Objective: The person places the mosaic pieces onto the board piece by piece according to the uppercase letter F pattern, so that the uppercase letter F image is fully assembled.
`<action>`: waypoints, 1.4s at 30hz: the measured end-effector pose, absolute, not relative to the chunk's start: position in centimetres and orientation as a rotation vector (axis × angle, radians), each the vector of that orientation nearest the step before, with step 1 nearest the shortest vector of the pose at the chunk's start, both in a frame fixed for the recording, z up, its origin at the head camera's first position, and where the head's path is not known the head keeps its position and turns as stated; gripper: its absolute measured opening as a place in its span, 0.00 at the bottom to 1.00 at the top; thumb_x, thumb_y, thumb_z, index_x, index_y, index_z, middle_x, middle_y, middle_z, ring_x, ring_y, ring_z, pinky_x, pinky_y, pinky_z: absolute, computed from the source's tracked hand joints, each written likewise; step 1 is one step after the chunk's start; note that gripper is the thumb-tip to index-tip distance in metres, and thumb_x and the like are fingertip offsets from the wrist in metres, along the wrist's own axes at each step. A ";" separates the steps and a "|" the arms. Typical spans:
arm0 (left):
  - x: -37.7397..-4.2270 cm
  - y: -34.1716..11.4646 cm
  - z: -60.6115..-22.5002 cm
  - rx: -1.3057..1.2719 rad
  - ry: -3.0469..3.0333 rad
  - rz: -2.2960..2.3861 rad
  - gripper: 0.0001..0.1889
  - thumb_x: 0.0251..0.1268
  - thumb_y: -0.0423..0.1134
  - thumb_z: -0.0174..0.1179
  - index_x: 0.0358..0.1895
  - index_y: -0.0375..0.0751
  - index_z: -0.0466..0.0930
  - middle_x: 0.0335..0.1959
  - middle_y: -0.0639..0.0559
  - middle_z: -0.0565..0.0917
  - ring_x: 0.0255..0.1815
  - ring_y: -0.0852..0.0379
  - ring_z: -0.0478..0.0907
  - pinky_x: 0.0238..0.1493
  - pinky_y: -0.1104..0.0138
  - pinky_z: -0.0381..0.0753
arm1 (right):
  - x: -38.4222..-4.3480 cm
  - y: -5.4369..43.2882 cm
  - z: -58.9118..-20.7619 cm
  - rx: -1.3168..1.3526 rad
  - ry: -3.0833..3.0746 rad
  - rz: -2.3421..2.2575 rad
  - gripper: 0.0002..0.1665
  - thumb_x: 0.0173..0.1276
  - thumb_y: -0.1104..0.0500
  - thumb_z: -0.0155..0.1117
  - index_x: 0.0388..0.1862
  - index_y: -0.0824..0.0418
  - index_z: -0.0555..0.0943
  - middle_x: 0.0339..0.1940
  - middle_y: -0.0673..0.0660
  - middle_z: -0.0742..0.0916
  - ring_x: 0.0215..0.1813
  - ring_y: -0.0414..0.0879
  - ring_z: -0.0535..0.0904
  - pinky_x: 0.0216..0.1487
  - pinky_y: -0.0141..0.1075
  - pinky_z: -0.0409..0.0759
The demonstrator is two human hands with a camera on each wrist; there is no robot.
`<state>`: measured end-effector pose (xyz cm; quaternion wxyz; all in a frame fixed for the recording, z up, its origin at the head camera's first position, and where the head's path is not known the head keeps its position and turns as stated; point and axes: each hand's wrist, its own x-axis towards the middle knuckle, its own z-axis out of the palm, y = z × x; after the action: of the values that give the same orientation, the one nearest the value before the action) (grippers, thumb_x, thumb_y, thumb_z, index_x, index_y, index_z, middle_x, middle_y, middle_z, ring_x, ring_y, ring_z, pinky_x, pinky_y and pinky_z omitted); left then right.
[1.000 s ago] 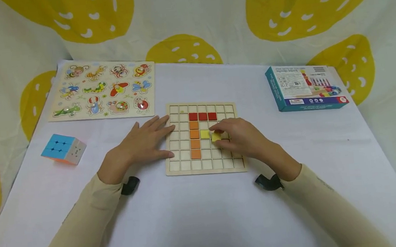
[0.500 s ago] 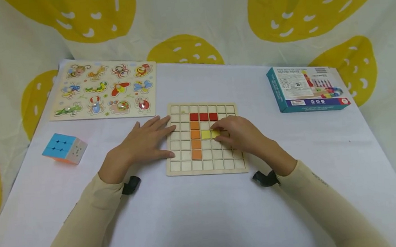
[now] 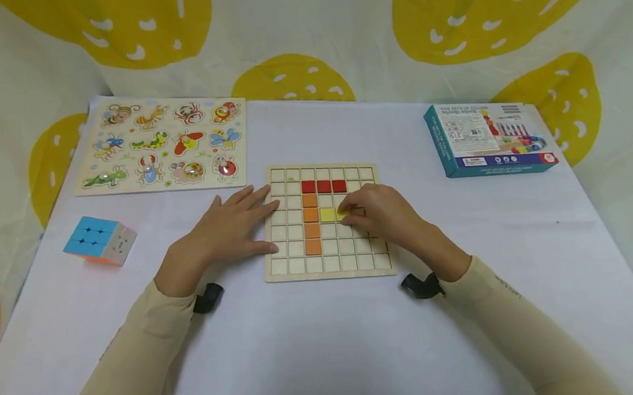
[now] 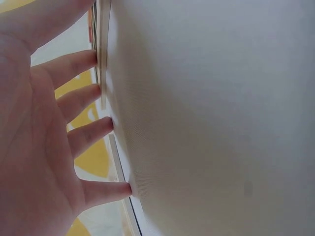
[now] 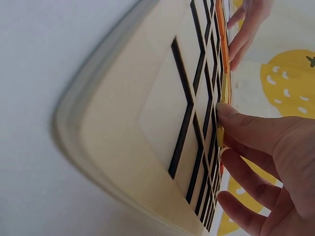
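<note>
A wooden grid board [image 3: 331, 275] lies in the middle of the table. My right hand [image 3: 381, 214] pinches a yellow square tile [image 3: 343, 214] between thumb and fingers at a cell right of another yellow tile [image 3: 327, 215]. The right wrist view shows the thumb on the held tile [image 5: 220, 135], low against the grid. Three red tiles [image 3: 324, 187] form a row, and a column of orange tiles [image 3: 312, 230] runs down below its left end. My left hand [image 3: 227, 227] spreads its fingers flat, with fingertips and thumb touching the board's left edge.
At the back left lies an insect peg puzzle [image 3: 162, 145]. A blue, white and orange puzzle cube [image 3: 100, 240] sits left of my left hand. A teal-sided toy box [image 3: 490, 138] is at the back right. Patterned cloth [image 3: 301, 23] hangs behind the table.
My right hand has moved slightly up and left, bringing the tilted yellow tile down level beside the other yellow one. The left hand stays in place on the board's edge.
</note>
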<state>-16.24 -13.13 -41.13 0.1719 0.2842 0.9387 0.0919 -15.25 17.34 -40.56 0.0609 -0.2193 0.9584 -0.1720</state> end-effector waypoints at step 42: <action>-18.9 -13.8 -40.3 0.843 2.589 0.343 0.47 0.62 0.68 0.63 0.80 0.52 0.60 0.82 0.44 0.62 0.81 0.39 0.63 0.74 0.40 0.69 | -17.9 23.2 -40.2 -0.616 2.951 -0.151 0.48 0.72 0.30 0.55 0.84 0.48 0.57 0.87 0.58 0.55 0.87 0.61 0.50 0.83 0.63 0.51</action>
<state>-18.93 -13.84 -40.35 0.1972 0.3010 0.9249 0.1227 -17.90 23.25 -40.21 0.0615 -0.2036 0.9758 -0.0499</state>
